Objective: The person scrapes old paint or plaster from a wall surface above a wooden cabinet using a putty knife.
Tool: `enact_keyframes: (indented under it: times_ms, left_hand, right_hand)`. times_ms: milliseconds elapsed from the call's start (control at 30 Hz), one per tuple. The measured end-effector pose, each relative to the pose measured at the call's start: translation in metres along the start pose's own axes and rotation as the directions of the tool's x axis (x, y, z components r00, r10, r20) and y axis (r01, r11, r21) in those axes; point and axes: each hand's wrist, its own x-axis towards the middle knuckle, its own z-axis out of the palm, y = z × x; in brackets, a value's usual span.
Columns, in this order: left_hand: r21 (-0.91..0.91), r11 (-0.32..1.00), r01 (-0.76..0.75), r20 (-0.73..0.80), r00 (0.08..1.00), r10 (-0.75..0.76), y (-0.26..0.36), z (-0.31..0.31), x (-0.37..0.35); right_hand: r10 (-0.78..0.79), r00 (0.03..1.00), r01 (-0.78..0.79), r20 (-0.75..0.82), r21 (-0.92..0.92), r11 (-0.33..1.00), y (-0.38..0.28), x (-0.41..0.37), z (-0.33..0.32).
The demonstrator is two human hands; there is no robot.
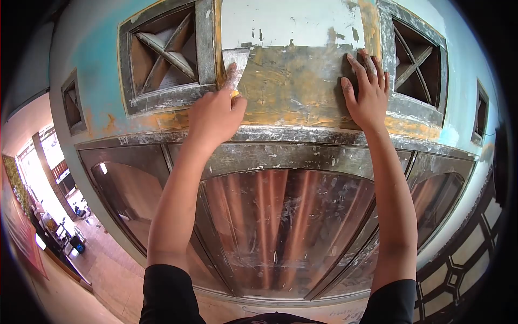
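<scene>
My left hand is closed around the handle of a putty knife, with the index finger stretched along its blade. A bit of yellow handle shows at the grip. The blade lies against the left side of a wall panel, with its top edge near the lower border of a white area. That white surface has small dark chips and gaps; below it the panel is mottled brown and orange. My right hand is open, fingers spread and pointing up, against the panel's right side. Pale residue marks its fingertips.
Recessed vents with crossed bars, one at left and one at right, flank the panel. Below is a wood-framed window with curtains behind the glass. A tiled passage opens at left; a patterned grille stands lower right.
</scene>
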Motion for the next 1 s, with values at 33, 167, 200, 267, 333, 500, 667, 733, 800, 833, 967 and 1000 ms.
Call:
enact_keyframes:
  times_ms: [33, 167, 200, 267, 333, 500, 667, 733, 800, 833, 967, 1000]
  left_hand:
    - [-0.03, 0.999, 0.029, 0.037, 0.999, -0.028, 0.0, -0.002, 0.0]
    - [-0.032, 0.999, 0.044, 0.046, 0.998, -0.043, 0.001, -0.003, -0.004]
    - [-0.036, 0.999, 0.031, 0.041, 0.999, -0.029, -0.001, -0.003, -0.002]
    - [-0.045, 0.999, 0.014, 0.038, 0.999, -0.013, -0.004, -0.004, 0.001]
    - [-0.054, 0.999, -0.01, 0.014, 1.0, 0.011, -0.005, -0.003, 0.0]
    - [-0.048, 0.999, -0.005, 0.041, 0.999, 0.007, -0.007, -0.007, 0.004]
    - [-0.025, 1.0, -0.018, 0.036, 0.999, 0.019, -0.011, 0.005, 0.003]
    - [-0.069, 0.997, -0.043, 0.014, 0.999, 0.044, -0.011, 0.008, 0.002]
    - [-0.079, 0.995, -0.053, 0.02, 0.998, 0.055, -0.012, 0.005, 0.006]
    - [-0.084, 0.995, -0.061, 0.026, 0.998, 0.064, -0.013, 0.004, 0.007]
    - [-0.111, 0.993, -0.038, 0.026, 0.999, 0.041, -0.009, 0.004, -0.003]
    - [-0.111, 0.993, -0.028, 0.047, 0.998, 0.033, -0.011, 0.003, 0.0]
  right_hand:
    - [-0.001, 1.0, 0.001, 0.003, -0.003, 1.0, 0.0, 0.0, 0.0]
    - [0.009, 1.0, -0.009, 0.004, -0.008, 1.0, -0.001, -0.001, 0.0]
    - [0.009, 1.0, -0.009, 0.008, -0.015, 1.0, -0.001, 0.0, 0.0]
    - [0.005, 1.0, -0.005, 0.003, -0.02, 1.0, 0.0, 0.001, 0.001]
    - [0.005, 1.0, -0.005, 0.007, -0.022, 1.0, 0.0, -0.001, 0.001]
    - [0.003, 1.0, -0.003, -0.011, -0.036, 0.999, 0.0, 0.0, 0.002]
    - [-0.002, 1.0, 0.002, -0.022, -0.019, 1.0, 0.0, -0.002, 0.003]
    - [0.012, 1.0, -0.013, -0.028, -0.018, 1.0, 0.001, -0.004, 0.003]
    - [-0.007, 0.999, 0.007, -0.045, -0.013, 1.0, 0.005, -0.004, 0.006]
    - [-0.011, 0.999, 0.011, -0.048, -0.005, 1.0, 0.005, -0.004, 0.006]
    - [-0.001, 0.998, 0.001, -0.059, -0.006, 1.0, 0.003, -0.006, 0.005]
    - [-0.002, 0.998, 0.002, -0.06, -0.004, 1.0, 0.003, -0.007, 0.005]
